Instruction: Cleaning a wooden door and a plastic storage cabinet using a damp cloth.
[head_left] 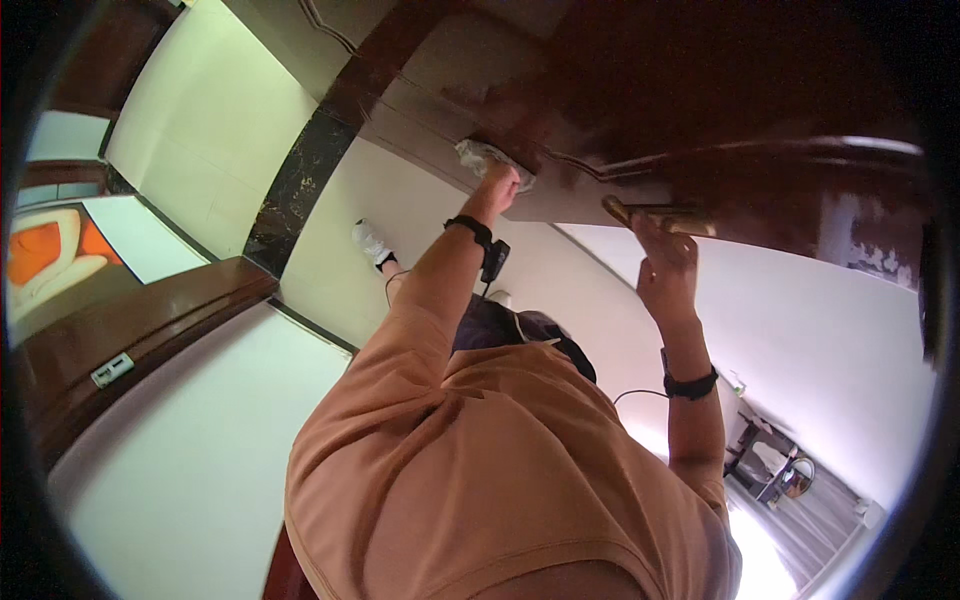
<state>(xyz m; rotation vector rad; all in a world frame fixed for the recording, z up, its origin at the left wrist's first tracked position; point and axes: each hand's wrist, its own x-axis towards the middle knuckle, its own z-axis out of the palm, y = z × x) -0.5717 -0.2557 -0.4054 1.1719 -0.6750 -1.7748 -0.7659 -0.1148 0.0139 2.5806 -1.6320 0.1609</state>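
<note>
A dark reddish-brown glossy door (560, 90) spans the upper part of the head view. My left hand (500, 187) is closed on a crumpled pale cloth (482, 156), which lies against the door's surface. To the right, my right hand (668, 262) has its fingers at a brass-coloured door handle (618, 210) and looks closed around it; the hand covers part of the handle. Each wrist wears a black band, and a small dark device hangs at the left one.
Pale floor (340, 215) lies below, with my white shoe (372, 243) on it. A black marbled strip (305, 180) crosses the floor at left. Further left stand a brown door frame (170, 325) and an orange picture (60, 250). A white wall (790, 310) rises at right.
</note>
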